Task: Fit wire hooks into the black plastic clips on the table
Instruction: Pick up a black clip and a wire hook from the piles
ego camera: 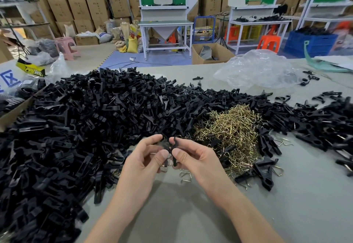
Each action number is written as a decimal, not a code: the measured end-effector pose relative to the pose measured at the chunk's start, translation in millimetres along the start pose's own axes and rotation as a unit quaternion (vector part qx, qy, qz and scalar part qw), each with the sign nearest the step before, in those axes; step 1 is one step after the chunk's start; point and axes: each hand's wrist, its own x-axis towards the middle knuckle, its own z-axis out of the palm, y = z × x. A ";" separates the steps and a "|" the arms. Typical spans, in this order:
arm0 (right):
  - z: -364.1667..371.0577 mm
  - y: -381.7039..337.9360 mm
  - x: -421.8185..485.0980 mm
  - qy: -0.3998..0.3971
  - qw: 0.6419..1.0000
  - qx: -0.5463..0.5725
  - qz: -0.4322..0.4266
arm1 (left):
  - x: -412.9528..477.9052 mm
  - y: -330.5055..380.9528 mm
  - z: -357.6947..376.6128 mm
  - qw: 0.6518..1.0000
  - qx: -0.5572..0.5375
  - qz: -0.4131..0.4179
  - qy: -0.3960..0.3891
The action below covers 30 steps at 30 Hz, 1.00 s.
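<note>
Above the near table [191,216], a worker's left hand [146,159] and right hand [193,158] are pinching a black plastic clip [171,150] between curled fingers and thumbs, while beyond them a heap of brass wire hooks [234,132] is lying right of a sprawling clip pile [86,120].

the clips [80,128] heaped on the table [191,214] are black plastic, smooth with a dull sheen. the wire hooks [231,134] are thin metal, brassy yellow and shiny. the table has a matt grey-beige surface. a crumpled bag [259,69] is clear glossy plastic film. the box [212,54] behind is brown cardboard, matt.
</note>
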 end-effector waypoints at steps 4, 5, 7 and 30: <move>-1.6 0.2 0.8 -0.003 1.000 0.008 0.005 | 0.2 -0.1 -1.0 1.000 -0.012 0.000 0.005; -2.4 0.4 1.0 -0.003 1.000 0.005 0.006 | -0.1 -0.5 -0.7 1.000 -0.012 0.007 0.004; -4.3 0.4 1.0 -0.003 1.000 0.001 0.010 | -0.7 -0.7 0.4 1.000 -0.010 0.016 0.006; -14.4 -3.6 2.7 0.026 0.998 0.056 -0.007 | -0.2 -11.8 -22.4 0.960 0.268 0.084 0.007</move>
